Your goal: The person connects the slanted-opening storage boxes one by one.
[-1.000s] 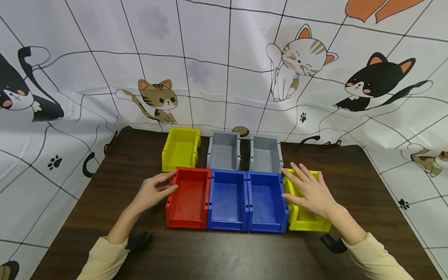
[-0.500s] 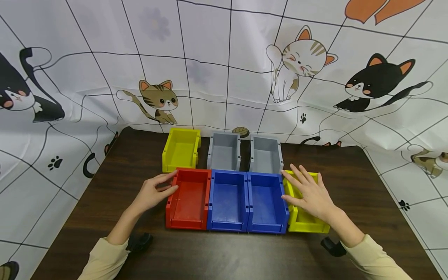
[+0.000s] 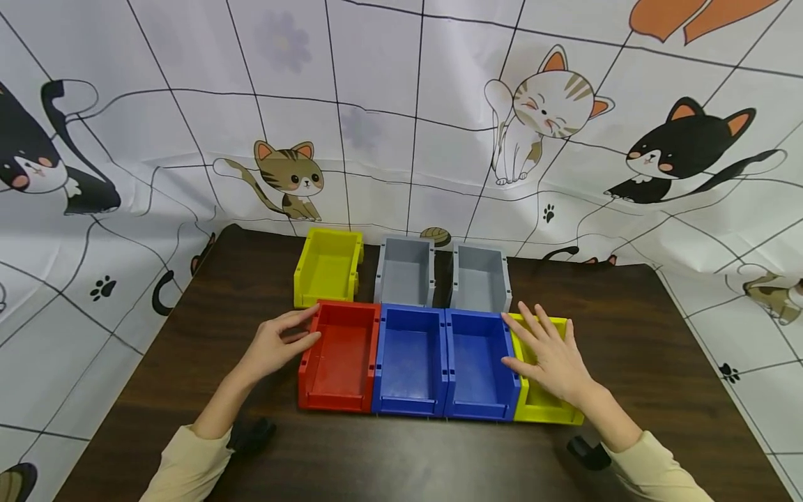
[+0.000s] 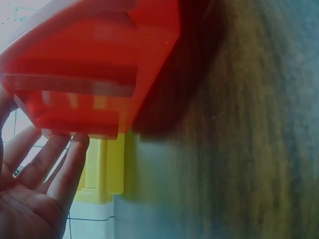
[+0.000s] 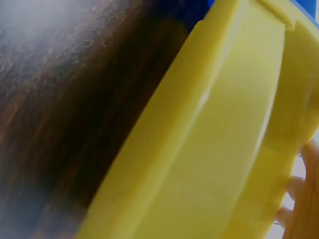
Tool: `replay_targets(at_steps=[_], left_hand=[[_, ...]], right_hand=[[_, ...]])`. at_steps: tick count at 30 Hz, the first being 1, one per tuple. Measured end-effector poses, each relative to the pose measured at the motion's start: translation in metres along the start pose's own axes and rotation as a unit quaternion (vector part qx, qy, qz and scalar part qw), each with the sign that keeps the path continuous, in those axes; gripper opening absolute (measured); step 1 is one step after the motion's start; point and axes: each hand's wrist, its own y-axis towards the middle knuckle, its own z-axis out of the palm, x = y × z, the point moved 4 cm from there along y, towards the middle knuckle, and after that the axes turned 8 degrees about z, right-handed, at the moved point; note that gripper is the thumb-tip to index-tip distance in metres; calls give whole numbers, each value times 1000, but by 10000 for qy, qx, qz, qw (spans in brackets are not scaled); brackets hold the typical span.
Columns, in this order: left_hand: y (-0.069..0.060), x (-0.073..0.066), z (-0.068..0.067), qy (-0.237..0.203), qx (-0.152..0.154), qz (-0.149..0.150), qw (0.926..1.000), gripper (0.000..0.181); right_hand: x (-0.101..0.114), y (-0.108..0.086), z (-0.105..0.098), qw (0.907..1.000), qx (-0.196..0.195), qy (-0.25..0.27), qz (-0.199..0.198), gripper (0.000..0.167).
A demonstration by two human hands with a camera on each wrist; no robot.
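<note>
A row of bins stands on the dark wooden table (image 3: 401, 460): a red bin (image 3: 341, 362), two blue bins (image 3: 410, 362) side by side, and a yellow bin (image 3: 548, 413) at the right end. My left hand (image 3: 270, 346) touches the red bin's left side with extended fingers; the left wrist view shows fingertips (image 4: 79, 139) against its outer wall. Over the right yellow bin, my right hand (image 3: 555, 362) spreads its fingers, their tips near the rim shared with the blue bin. That hand covers part of the yellow bin. All bins in the row look empty inside.
Behind the row stand another yellow bin (image 3: 329, 268) and two grey bins (image 3: 404, 272), with narrow gaps between them. A white cloth printed with cats (image 3: 376, 139) hangs behind the table. Dark wrist straps (image 3: 590, 453) sit below both hands.
My right hand has moved slightly left and toward me. The right yellow bin has slid and straightened, now lying flush along the blue bin. The left hand and red bin hold still.
</note>
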Motion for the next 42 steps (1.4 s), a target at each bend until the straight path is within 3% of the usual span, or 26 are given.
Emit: replay_targets(at_steps=[4,8,15,22,26,34,42], left_hand=[[0,0,-1,40,47,-102,9999,54],[1,-4,1,157,80,17,9998,53],[5,-33,0,307,8,269,9992,48],[3,-6,-8,567,-126,257,9980,47],[0,0,-15,577,-149,244,9979,48],[-6,5,-29,640,-174,146,9977,48],[-14,10,-43,610,-345,217,9973,49]], right_hand=[[0,-1,1,10000,1,40,20,74],[1,-1,-1,9999,101,111,0,73],[0,4,-8,9988,174,443,-90,60],[-10,18,-22,9941,-307,1035,-121,54],[-19,28,-32,9879,-444,1482,60,52],[-39,52,-41,9772,-268,2092,239,50],[-51,70,-39,9650,31,2535,678,55]])
